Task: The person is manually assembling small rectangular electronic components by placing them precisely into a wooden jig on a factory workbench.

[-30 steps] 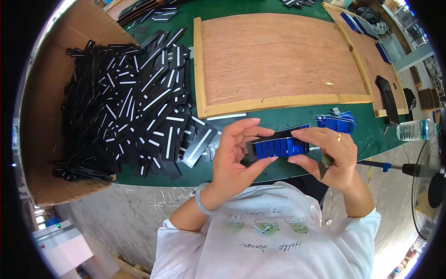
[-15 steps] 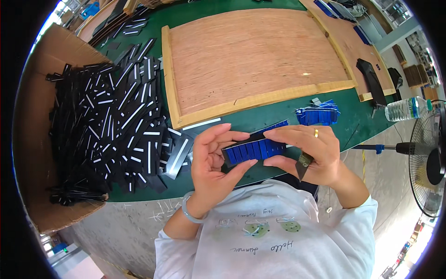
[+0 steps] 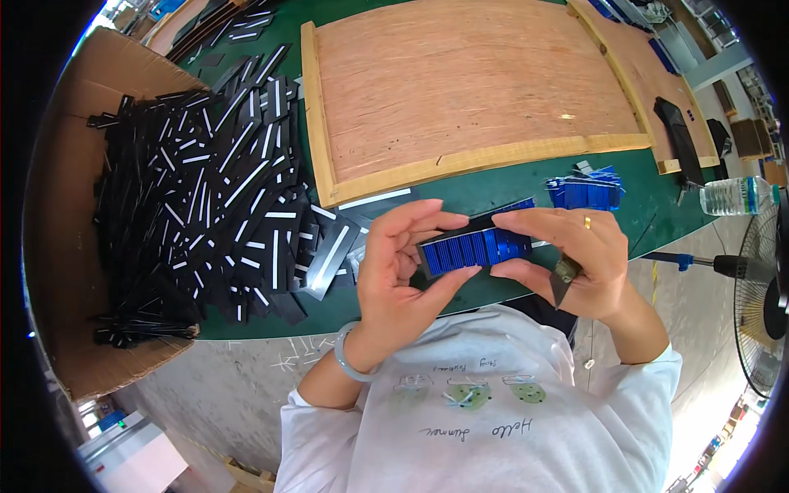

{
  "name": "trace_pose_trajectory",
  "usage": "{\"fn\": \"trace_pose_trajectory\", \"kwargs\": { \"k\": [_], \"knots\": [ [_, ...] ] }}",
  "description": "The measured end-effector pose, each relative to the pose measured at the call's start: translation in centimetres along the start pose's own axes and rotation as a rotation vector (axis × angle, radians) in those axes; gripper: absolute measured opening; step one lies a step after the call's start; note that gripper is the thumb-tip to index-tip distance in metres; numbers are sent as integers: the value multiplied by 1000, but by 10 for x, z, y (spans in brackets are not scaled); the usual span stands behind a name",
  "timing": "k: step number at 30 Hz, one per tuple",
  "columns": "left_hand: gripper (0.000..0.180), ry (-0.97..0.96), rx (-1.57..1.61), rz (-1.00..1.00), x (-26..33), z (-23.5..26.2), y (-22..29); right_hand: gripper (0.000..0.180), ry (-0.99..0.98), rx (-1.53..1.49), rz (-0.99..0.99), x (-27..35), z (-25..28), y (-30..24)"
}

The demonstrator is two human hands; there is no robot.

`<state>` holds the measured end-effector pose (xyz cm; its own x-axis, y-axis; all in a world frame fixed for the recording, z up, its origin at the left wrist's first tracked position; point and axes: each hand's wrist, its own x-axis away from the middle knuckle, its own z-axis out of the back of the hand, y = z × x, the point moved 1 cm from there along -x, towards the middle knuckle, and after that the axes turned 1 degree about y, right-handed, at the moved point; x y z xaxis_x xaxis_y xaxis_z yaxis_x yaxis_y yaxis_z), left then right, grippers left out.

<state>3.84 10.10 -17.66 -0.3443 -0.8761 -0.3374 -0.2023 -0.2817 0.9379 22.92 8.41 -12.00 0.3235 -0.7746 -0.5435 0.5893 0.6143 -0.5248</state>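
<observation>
A white green-printed shirt point(image 3: 486, 411), a pale bangle point(image 3: 339, 351) and a gold ring point(image 3: 588, 223) are worn.

a workshop around me, strips point(image 3: 238, 177) heaped from a carton point(image 3: 66, 164) at my green table's point(image 3: 645, 193) left edge, framed board point(image 3: 477, 82) toward its far edge, fan point(image 3: 772, 312) beyond its right edge, concrete floor point(image 3: 226, 386)

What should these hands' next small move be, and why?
Probably a gentle squeeze to even the blue stack: the left hand cups its left end, the right hand pinches its right part, and that hand's dark pointed tool points away.
</observation>
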Motion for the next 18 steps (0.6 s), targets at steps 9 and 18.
{"fn": "trace_pose_trajectory", "kwargs": {
  "k": [9, 18],
  "knots": [
    [67, 10, 168, 78, 2, 1, 3, 44, 18, -112, 17, -3, 0, -2],
    [68, -24, 213, 73, 2, -1, 3, 44, 59, -129, 25, 2, 0, 1]
  ]
}}
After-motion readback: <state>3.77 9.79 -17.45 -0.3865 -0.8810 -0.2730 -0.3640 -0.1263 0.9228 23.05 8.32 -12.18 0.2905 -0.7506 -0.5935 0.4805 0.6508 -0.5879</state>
